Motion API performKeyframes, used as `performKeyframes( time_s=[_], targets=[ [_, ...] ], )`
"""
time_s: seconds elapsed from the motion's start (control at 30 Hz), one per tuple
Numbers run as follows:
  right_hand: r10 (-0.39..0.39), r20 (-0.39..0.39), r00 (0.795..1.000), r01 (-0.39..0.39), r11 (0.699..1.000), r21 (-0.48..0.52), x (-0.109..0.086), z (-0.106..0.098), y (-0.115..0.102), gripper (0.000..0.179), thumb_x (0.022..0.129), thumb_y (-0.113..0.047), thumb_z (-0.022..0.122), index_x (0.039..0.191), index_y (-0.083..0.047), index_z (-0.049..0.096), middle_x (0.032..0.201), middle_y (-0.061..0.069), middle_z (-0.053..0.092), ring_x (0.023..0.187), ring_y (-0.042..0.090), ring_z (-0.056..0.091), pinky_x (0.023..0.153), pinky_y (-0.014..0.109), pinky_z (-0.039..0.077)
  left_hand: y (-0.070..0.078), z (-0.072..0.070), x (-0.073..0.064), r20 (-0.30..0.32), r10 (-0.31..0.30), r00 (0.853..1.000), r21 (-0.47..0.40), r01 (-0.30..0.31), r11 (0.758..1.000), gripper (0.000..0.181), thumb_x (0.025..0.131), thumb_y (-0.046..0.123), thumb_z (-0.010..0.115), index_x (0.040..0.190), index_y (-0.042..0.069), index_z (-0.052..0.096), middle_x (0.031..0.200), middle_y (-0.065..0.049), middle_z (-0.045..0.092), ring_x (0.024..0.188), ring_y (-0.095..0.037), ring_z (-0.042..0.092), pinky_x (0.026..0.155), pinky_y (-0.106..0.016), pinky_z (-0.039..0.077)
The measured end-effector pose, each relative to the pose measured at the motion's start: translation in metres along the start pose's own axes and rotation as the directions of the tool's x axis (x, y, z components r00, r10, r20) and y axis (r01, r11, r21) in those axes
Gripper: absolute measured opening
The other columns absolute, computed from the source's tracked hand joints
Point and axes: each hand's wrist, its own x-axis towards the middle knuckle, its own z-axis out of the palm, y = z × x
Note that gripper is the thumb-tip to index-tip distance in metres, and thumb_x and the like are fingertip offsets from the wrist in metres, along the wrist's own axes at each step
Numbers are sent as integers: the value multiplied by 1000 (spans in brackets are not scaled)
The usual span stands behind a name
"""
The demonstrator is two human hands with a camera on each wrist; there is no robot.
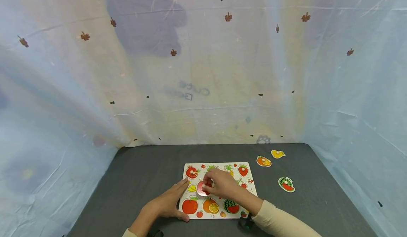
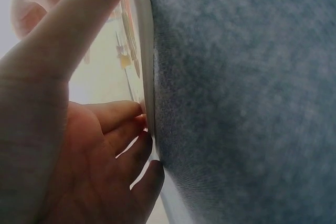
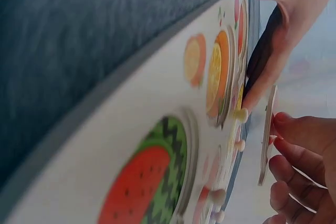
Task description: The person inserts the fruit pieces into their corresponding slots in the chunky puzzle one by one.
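Observation:
A white fruit puzzle board point(image 1: 219, 215) lies on the dark grey table, with fruit pictures and some knobbed pieces on it. My left hand point(image 1: 173, 200) steadies its left side, fingers at the upper part of the edge and thumb by the lower corner. In the left wrist view, the extended fingers point(image 2: 134, 153) touch the board's rim. Over the middle of the board, my right hand point(image 1: 220, 184) pinches a reddish-pink fruit puzzle piece point(image 1: 200, 189). The right wrist view shows that piece point(image 3: 266, 140) edge-on, raised off the board, its printed face hidden.
Right of the board lie three loose puzzle pieces: an orange point(image 1: 264, 161), a yellow pear-shaped one point(image 1: 277, 154) and a watermelon point(image 1: 287, 185). A patterned, pale curtain point(image 1: 210, 123) surrounds the table point(image 1: 140, 173) at the back and both sides.

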Motion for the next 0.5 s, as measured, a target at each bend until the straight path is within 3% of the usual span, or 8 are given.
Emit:
performKeyframes(
  time_s=[0.5],
  targets=[
    [22, 51, 998, -23, 999, 25, 2, 14, -18, 20, 93, -36, 87, 89, -28, 69, 78, -18, 57, 70, -2, 49, 61, 17, 45, 1, -1, 0, 9, 10, 1000, 3, -11, 1000, 125, 77, 52, 96, 168, -1, 29, 175, -20, 26, 161, -41, 26, 126, -67, 25]
  ],
)
